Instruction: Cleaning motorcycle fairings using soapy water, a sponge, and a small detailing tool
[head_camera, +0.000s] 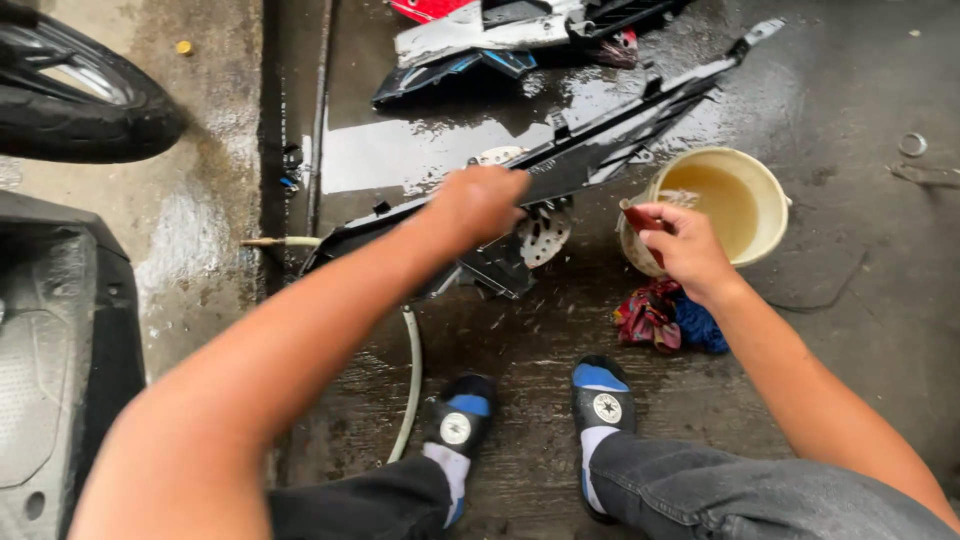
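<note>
left hand (480, 200) gripped a black motorcycle panel (600, 140), fingers hidden; right hand (685, 245) clenched a red rag (640, 218) at the bucket (770, 200)

Floor layout. A long panel (590, 150) lies aslant across the middle, with a bucket (765, 195) just right of it and a rag (665, 315) on the floor before the bucket. The left hand (480, 200) rests on the panel; the right hand (680, 245) is at the bucket's near rim. More panels (500, 40) lie behind. A tyre (80, 100) stands far left, and a hose (412, 380) runs beside the left foot.
</note>
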